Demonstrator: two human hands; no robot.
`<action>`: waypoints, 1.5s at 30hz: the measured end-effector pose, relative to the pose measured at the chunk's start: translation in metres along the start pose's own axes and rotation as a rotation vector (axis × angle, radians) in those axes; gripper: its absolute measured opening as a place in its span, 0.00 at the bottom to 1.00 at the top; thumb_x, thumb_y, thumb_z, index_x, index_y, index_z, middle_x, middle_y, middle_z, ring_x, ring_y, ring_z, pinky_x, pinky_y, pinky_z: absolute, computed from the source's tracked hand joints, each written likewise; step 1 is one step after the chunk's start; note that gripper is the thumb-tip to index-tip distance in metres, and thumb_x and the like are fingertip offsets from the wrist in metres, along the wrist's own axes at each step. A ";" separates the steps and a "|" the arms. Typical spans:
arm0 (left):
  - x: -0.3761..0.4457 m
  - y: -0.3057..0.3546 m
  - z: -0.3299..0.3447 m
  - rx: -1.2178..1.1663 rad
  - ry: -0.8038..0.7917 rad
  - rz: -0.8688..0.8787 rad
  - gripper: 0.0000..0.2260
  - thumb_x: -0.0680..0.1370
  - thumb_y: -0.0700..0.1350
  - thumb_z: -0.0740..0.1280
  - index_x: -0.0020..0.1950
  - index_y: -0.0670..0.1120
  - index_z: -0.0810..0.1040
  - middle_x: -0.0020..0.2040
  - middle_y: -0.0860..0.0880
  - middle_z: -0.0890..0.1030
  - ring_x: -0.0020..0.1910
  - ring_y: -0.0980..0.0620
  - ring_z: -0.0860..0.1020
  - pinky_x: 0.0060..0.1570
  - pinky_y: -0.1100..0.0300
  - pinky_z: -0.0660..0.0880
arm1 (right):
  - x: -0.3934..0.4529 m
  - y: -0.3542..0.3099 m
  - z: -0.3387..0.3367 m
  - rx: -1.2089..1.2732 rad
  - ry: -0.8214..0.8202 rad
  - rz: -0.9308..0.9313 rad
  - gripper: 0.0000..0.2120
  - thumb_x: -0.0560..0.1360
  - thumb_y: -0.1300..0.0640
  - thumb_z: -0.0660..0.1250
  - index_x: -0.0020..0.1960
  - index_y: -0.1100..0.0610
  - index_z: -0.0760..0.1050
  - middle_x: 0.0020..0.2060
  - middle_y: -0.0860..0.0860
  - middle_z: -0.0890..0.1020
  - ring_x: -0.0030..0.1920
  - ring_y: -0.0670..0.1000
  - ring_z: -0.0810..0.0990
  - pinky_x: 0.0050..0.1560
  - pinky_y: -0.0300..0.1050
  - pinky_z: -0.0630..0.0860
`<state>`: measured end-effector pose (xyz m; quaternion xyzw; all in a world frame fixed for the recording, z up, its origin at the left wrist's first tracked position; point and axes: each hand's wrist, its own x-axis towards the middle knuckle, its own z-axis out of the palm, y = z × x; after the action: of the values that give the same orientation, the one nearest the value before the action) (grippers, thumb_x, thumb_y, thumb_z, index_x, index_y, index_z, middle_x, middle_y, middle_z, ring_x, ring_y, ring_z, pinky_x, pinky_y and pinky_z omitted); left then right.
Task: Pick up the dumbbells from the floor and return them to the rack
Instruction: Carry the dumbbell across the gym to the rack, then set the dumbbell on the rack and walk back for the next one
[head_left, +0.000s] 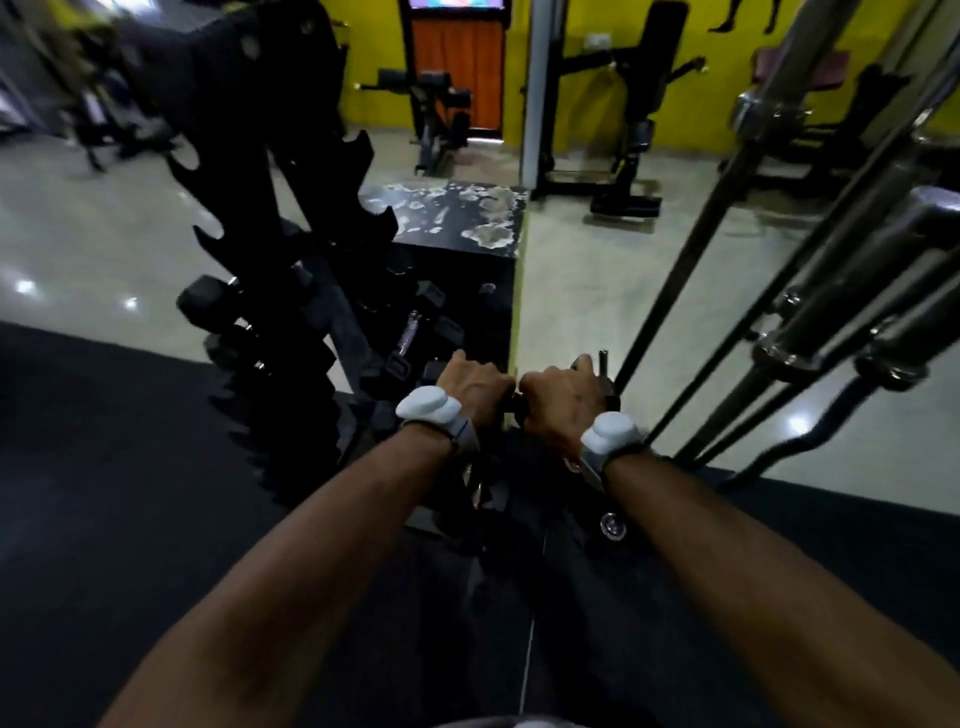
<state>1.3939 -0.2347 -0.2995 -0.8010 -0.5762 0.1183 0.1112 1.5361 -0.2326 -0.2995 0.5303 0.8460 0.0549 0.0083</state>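
Observation:
Both my hands reach forward and down, side by side, closed around one dark dumbbell (515, 401) whose handle shows only in the gap between them. My left hand (470, 387) grips its left part, my right hand (563, 397) its right part. Each wrist wears a white sensor band. The black dumbbell rack (291, 249) with saw-tooth cradles rises to the left of my hands. Black hex dumbbells (210, 301) rest on its lower cradles. More hex dumbbells (410, 338) lie low just beyond my left hand. The dim light hides the dumbbell's ends.
Several chrome barbells (831, 291) lean in a stand at the right. A black box with a worn top (457, 218) stands behind the rack. Black rubber mat (104, 493) covers the near floor, pale tiles (597, 286) lie beyond. Gym machines (634, 119) line the yellow wall.

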 end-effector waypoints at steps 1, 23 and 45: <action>0.004 -0.002 -0.002 -0.016 -0.003 -0.039 0.10 0.81 0.54 0.61 0.51 0.53 0.80 0.51 0.49 0.84 0.51 0.47 0.82 0.59 0.51 0.66 | 0.010 0.003 -0.001 -0.010 0.004 -0.031 0.08 0.76 0.46 0.62 0.41 0.49 0.73 0.40 0.49 0.84 0.36 0.53 0.76 0.57 0.53 0.64; 0.023 -0.040 -0.017 0.105 -0.045 -0.514 0.10 0.80 0.52 0.62 0.56 0.51 0.80 0.48 0.49 0.84 0.46 0.46 0.82 0.57 0.52 0.65 | 0.133 0.011 -0.011 -0.033 0.188 -0.553 0.15 0.78 0.37 0.62 0.41 0.48 0.73 0.39 0.51 0.84 0.40 0.54 0.81 0.55 0.54 0.61; 0.078 -0.101 -0.007 0.267 0.121 -0.564 0.18 0.79 0.49 0.52 0.62 0.44 0.74 0.53 0.46 0.78 0.52 0.44 0.75 0.53 0.50 0.70 | 0.244 0.003 -0.015 -0.163 0.539 -0.725 0.04 0.73 0.54 0.69 0.46 0.52 0.76 0.36 0.51 0.79 0.39 0.57 0.79 0.63 0.56 0.60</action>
<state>1.3299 -0.1298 -0.2658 -0.5934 -0.7475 0.1094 0.2778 1.4312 -0.0129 -0.2730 0.1644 0.9418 0.2509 -0.1519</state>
